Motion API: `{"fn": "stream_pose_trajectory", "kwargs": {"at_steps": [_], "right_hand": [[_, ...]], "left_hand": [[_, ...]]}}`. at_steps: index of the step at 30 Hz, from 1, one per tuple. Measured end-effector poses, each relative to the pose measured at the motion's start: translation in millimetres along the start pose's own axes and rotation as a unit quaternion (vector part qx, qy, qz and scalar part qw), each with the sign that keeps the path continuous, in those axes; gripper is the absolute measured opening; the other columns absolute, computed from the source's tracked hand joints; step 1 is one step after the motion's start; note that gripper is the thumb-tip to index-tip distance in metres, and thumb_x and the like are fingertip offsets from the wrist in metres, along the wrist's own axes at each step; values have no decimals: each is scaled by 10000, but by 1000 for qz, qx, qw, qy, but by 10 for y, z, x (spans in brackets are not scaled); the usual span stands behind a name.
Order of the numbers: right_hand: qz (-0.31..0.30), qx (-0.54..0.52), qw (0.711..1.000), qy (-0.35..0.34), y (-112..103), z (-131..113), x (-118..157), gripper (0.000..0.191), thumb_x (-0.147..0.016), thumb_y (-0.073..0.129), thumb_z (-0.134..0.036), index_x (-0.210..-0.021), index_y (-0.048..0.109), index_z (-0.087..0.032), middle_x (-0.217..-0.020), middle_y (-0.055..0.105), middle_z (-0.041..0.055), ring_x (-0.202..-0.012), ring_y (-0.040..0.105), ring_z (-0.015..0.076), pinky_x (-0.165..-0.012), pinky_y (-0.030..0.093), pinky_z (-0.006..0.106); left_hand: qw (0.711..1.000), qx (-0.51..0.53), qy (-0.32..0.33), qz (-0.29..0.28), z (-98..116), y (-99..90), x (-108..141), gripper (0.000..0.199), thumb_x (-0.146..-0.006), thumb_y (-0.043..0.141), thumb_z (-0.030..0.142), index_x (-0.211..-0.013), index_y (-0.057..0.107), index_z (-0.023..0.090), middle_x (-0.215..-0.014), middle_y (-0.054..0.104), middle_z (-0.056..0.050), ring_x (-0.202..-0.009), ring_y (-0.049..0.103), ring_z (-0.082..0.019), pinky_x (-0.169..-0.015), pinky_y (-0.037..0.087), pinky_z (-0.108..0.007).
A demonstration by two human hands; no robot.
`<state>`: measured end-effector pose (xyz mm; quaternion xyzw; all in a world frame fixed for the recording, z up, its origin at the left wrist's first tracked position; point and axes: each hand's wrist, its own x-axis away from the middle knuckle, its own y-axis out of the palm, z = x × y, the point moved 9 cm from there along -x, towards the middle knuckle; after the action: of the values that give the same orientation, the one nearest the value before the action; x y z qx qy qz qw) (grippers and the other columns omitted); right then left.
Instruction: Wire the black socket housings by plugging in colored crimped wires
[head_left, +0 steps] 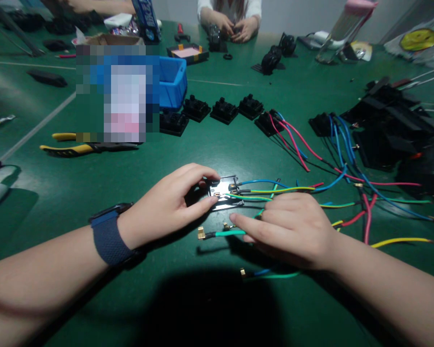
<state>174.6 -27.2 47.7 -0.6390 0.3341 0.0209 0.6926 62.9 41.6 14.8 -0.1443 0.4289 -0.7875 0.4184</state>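
My left hand [173, 195], with a dark band at the wrist, grips a small black plastic socket base [235, 205] at its left side between thumb and fingers. A blue wire [258, 182] and green-yellow wires [271, 191] run from the base toward the right. Just below and right of it, my right hand [292, 226] is closed around a green wire [224, 233], with the index finger reaching forward. A brass terminal [201, 233] ends that wire. Another brass terminal [227, 225] shows near my fingertip; whether I hold its wire is hidden.
Several black socket bases [224, 111] stand in a row behind my hands. Loose coloured wires [369, 217] spread at right, beside black parts [383, 140]. Yellow-handled pliers [72, 149] lie left, near a blue bin [173, 84]. Across the table are another person's hands [235, 29].
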Motion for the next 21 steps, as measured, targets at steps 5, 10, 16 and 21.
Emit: {"fn": "stream_pose_trajectory", "kwargs": {"at_steps": [5,10,16,21], "right_hand": [[5,7,1000,3,5,-6,4,185,-859,563,-242,-996,641,-146,-506,515,-47,-467,445,104,-506,276,274],[-6,-2,1000,5,15,4,22,194,-863,532,-228,-996,633,-129,-545,544,-28,-503,470,113,-523,301,277],[-18,-11,1000,2,15,4,-2,258,-894,426,-200,-1001,633,-89,-587,541,12,-563,469,140,-549,307,295],[-15,-16,1000,16,31,40,-13,289,-918,372,-182,-1034,621,-92,-724,621,77,-694,506,177,-624,360,318]], "left_hand": [[1000,0,2,3,0,5,-3,308,-861,547,331,-1125,530,173,-1089,576,-45,-988,533,-163,-868,431,-272],[1000,-3,-4,-1,-8,12,-5,312,-864,530,342,-1131,526,181,-1102,578,-58,-998,534,-185,-871,438,-302],[1000,-10,-2,3,-17,9,-7,312,-863,532,351,-1131,526,190,-1102,578,-55,-1003,533,-185,-873,434,-303],[1000,-5,2,1,-13,14,-10,315,-861,539,356,-1132,525,195,-1094,578,-50,-982,537,-181,-855,438,-297]]}}
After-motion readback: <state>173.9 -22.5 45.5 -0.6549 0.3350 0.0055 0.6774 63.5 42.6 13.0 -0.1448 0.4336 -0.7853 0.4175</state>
